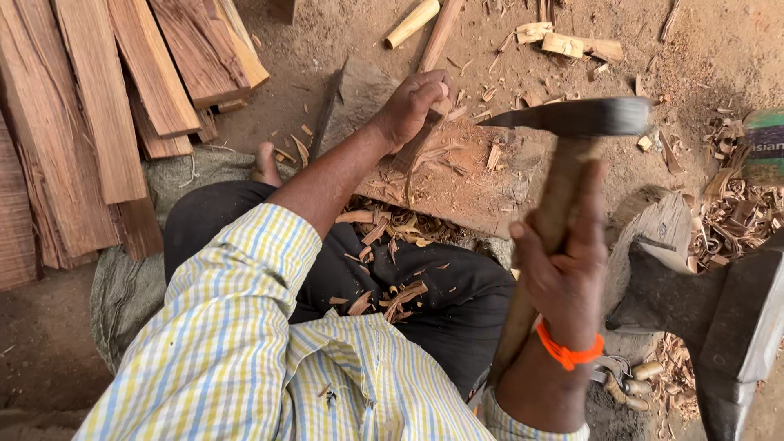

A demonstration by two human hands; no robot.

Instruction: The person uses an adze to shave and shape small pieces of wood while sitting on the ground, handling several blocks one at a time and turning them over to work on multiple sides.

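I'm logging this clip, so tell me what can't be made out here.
- Head view: stick grip hidden under left hand.
- Adze handle's lower end hidden behind right hand and wrist.
- Planks cut off by the left and top edges.
- Metal block cut off at the right edge.

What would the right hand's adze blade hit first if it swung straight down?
Probably the wooden stick that the left hand holds on the chopping block; depth is hard to judge.

Shirt sleeve (237, 327) checked in yellow, blue and white, trousers (441, 302) seen in black, wristband (567, 353) in bright orange, planks (98, 106) stacked in reddish brown, adze head (580, 117) shown dark grey, its handle (547, 237) pale brown, shavings (392, 237) scattered tan, sack (131, 286) laid grey-green.
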